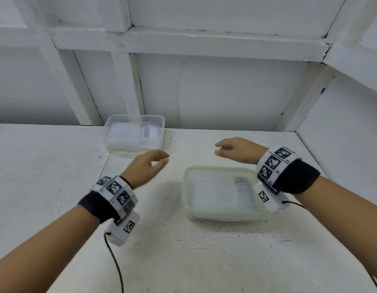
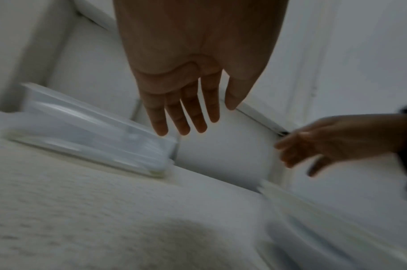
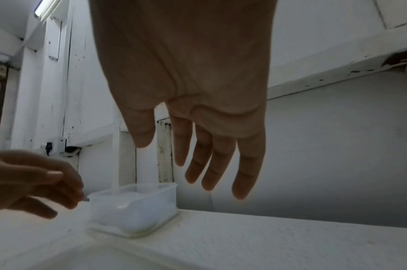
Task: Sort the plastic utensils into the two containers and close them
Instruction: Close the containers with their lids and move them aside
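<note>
Two clear plastic containers stand on the white table. The far container (image 1: pixel 134 133) (image 2: pixel 91 131) (image 3: pixel 134 206) sits near the back wall on a pale green lid, with clear utensils stacked inside. The near container (image 1: pixel 221 192) has a pale green lid on top; a stack of clear spoons shows through it. My left hand (image 1: pixel 149 166) (image 2: pixel 186 102) hovers empty in front of the far container, fingers relaxed. My right hand (image 1: pixel 236 150) (image 3: pixel 198 146) hangs empty above the table behind the near container, fingers loosely straight. Neither hand touches a container.
White painted wall panels and beams (image 1: pixel 204 43) rise right behind the table. The table's right edge (image 1: pixel 323 166) runs close to my right wrist. A black cable (image 1: pixel 115 263) trails from the left wrist band over the table's front.
</note>
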`<state>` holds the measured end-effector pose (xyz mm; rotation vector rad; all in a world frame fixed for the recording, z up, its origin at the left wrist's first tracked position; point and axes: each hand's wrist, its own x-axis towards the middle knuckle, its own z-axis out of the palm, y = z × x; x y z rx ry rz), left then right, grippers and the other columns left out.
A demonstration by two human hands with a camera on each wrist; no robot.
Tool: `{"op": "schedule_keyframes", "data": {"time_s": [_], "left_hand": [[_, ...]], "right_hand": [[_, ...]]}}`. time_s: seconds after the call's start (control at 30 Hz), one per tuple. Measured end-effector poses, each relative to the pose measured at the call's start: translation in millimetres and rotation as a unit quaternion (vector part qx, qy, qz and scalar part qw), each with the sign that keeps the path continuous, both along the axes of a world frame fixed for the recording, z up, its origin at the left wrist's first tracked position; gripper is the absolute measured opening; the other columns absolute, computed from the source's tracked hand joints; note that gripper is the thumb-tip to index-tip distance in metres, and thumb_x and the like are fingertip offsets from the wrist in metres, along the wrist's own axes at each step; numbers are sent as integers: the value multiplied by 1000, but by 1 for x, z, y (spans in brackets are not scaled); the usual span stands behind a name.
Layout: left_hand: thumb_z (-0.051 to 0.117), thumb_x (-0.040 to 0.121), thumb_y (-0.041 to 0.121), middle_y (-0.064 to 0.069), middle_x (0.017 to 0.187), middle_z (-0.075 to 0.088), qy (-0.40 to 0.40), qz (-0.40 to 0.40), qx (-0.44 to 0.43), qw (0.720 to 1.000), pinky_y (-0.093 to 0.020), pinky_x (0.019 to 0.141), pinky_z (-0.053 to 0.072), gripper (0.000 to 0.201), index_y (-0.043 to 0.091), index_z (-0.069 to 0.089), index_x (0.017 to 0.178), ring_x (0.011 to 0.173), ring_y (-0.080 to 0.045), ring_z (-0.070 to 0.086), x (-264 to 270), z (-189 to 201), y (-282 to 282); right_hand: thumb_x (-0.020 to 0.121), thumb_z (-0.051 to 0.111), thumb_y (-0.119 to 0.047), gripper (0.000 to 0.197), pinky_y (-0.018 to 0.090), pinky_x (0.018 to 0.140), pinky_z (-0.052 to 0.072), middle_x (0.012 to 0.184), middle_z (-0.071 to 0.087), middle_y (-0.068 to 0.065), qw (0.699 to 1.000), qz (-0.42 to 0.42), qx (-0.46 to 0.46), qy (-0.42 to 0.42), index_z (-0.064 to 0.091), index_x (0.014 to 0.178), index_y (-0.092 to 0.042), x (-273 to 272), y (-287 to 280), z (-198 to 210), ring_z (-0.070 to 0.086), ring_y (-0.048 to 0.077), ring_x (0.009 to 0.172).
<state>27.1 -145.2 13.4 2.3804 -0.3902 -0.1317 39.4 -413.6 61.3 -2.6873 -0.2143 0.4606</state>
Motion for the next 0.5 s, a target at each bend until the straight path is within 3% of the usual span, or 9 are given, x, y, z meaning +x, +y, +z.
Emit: {"op": "schedule_keyframes", "data": {"time_s": [0.1,0.23,0.37,0.5], "left_hand": [[48,96,22,-8,115,63,21,96,-3,995,-25,84,39,28,6,62,114,98,-16,56,34,1,45],[48,95,17,-15,116,64,42,188,-21,981,-37,89,44,26,3,63,112,107,-30,57,64,-3,96],[48,95,16,-18,112,64,66,242,-36,967,-34,80,44,26,1,62,111,93,-25,56,79,-8,133],[49,95,18,-21,110,63,95,280,-49,954,-38,82,47,27,0,60,111,90,-25,56,93,-17,153]], "right_hand": [[96,47,-36,41,23,92,35,134,53,-1,998,-10,53,-19,52,132,-16,18,29,7,49,14,122],[97,46,-30,33,36,87,48,120,61,6,981,-65,178,30,57,123,-14,40,75,-1,57,20,110],[96,46,-25,30,36,85,48,116,60,9,950,-131,275,62,57,120,-10,62,119,-10,56,17,97],[96,48,-20,32,37,87,49,108,55,7,923,-204,319,71,56,123,-6,87,147,-17,55,20,96]]}}
